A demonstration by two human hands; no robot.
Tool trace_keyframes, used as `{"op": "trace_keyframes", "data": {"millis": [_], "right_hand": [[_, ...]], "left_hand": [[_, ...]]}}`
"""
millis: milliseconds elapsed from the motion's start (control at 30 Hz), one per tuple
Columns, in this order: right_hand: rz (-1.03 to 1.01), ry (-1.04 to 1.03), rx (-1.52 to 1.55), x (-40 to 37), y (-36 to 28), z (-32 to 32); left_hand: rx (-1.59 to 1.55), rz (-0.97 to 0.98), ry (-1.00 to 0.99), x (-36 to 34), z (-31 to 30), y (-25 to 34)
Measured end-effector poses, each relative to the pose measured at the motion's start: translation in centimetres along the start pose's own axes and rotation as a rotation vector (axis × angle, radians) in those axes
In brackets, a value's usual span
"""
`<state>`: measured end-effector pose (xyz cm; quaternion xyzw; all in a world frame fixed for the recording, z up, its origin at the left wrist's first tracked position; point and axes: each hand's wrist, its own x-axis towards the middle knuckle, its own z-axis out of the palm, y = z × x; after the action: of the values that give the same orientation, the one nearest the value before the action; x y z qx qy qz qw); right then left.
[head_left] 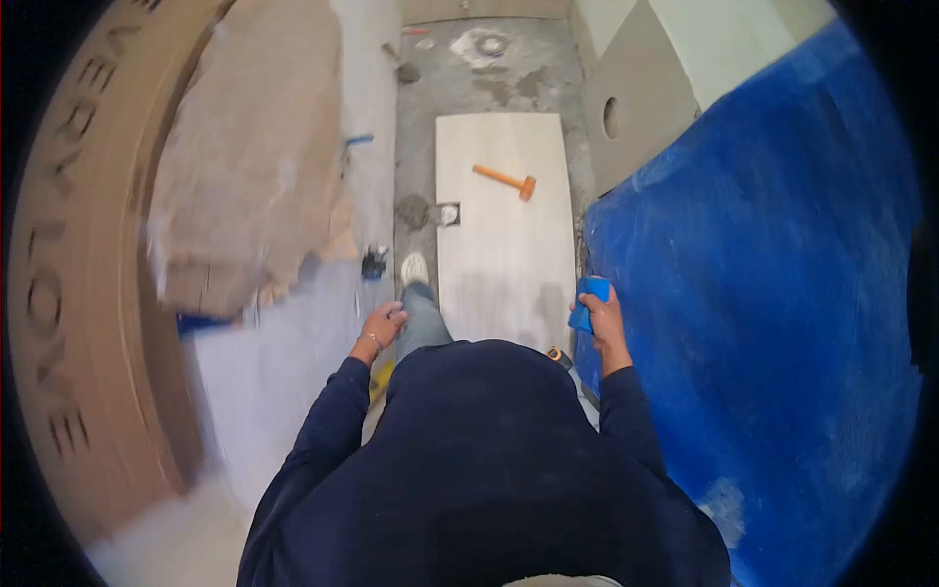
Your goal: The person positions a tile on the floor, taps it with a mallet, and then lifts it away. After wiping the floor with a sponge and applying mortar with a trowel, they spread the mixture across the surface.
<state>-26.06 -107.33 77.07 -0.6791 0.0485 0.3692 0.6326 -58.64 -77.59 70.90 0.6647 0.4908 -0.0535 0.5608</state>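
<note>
Right grip [607,321]: your right hand, fingers and thumb closed on a blue block [596,286], held up near the slab's right edge, in front of the blue sheet. Left grip [384,323]: your left hand, fingers loosely curled, above your left trouser leg [423,318]; whether it is fully closed, you cannot tell from this view. One bracelet [373,339], on your left wrist.

Pale slab [501,259]: one, long, laid flat on the grey floor [416,147] ahead of you; near end hidden by your torso; square cut-out [450,214] at its left edge.

Orange mallet [504,179]: one, lying on the far half of the slab, head to the right, handle to the left.

Tape measure [558,357]: one, yellow and black, by your right side, near the slab's near right corner.

Dark lump [412,210]: on the floor, just left of the cut-out.

White shoe [415,268]: yours, left of the slab.

Black object [375,262]: small, on the white sheet [284,367], left of your shoe; type unclear.

Cardboard box [93,293]: long, at far left, lettered "VERY LOVE".

Blue sheet [753,293]: large, filling your right side.
</note>
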Motion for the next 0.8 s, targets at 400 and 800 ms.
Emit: {"op": "trace_keyframes", "data": {"millis": [400,800], "right_hand": [[-0.154,-0.031,0.147,23.9,-19.1,20.9],[-0.077,-0.083,-0.012,63.1,-33.8,8.1]], "left_hand": [[0.045,-0.126,-0.124,31.6,-8.5,10.2],[-0.161,-0.102,0.149,52.0,3.5,25.1]]}}
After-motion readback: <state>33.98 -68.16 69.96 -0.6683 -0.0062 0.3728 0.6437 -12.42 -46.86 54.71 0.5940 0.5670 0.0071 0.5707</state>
